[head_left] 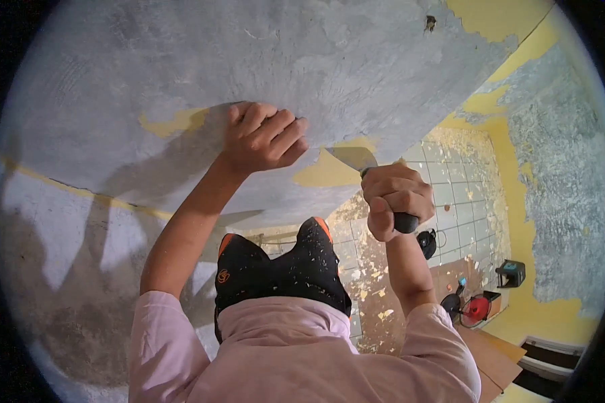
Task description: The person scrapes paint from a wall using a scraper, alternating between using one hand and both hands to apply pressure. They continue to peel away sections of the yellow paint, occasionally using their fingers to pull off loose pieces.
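Note:
My right hand (400,198) is wrapped round the dark handle (405,222) of a paint scraper. The scraper's metal blade (353,158) lies against a yellow paint patch (323,170) on the grey wall (356,74). To the left, my left hand (265,136) rests against the wall with its fingers curled in, and nothing shows in it. Another leftover yellow patch (171,123) is just left of that hand.
Paint flakes (376,292) litter the tiled floor (450,174) and speckle my black shorts (282,269). At the right stand a red fan (477,307), a dark stool (511,273) and brown boards (487,359). A second half-stripped wall (565,168) rises beyond.

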The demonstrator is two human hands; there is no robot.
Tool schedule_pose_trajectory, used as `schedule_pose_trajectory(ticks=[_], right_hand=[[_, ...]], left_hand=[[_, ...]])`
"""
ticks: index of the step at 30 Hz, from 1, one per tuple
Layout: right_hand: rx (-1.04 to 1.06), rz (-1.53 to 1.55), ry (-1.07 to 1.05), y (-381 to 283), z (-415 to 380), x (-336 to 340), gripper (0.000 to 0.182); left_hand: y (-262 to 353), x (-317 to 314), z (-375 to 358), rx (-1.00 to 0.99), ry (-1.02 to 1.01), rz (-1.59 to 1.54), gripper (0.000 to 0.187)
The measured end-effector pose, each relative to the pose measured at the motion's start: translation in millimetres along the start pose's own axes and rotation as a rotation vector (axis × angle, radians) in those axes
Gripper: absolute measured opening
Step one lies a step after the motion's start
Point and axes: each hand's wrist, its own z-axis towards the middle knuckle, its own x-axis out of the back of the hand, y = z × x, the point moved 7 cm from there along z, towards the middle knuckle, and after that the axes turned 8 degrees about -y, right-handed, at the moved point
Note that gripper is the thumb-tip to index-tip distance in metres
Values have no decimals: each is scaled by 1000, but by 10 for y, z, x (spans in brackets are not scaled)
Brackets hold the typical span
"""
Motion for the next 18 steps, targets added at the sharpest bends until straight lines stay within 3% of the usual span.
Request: schedule_pose_trajectory(ticks=[4, 8, 10, 12, 14, 15, 17, 18], right_hand=[[86, 129, -34, -297, 92, -4, 25], [44, 29, 10, -109, 15, 22, 13], [145, 261, -104, -353, 82, 28, 14], [57, -118, -76, -66, 41, -94, 18], [-74, -173, 63, 13, 11, 32, 35], [-76, -174, 68, -80, 1, 36, 35], [69, 186, 8, -348, 47, 2, 29], [61, 190, 5, -240, 38, -19, 29]], left_hand=[[-1, 4, 16, -5, -21, 18, 4], [18, 1, -45, -7, -6, -31, 4], [-6, -22, -15, -13, -28, 32, 5], [-12, 3, -14, -9, -26, 9, 4], [-3, -6, 12, -20, 1, -2, 4], [13, -3, -14, -18, -2, 8, 4], [-40, -1, 5, -13, -4, 32, 3], [-48, -5, 12, -11, -13, 17, 3]])
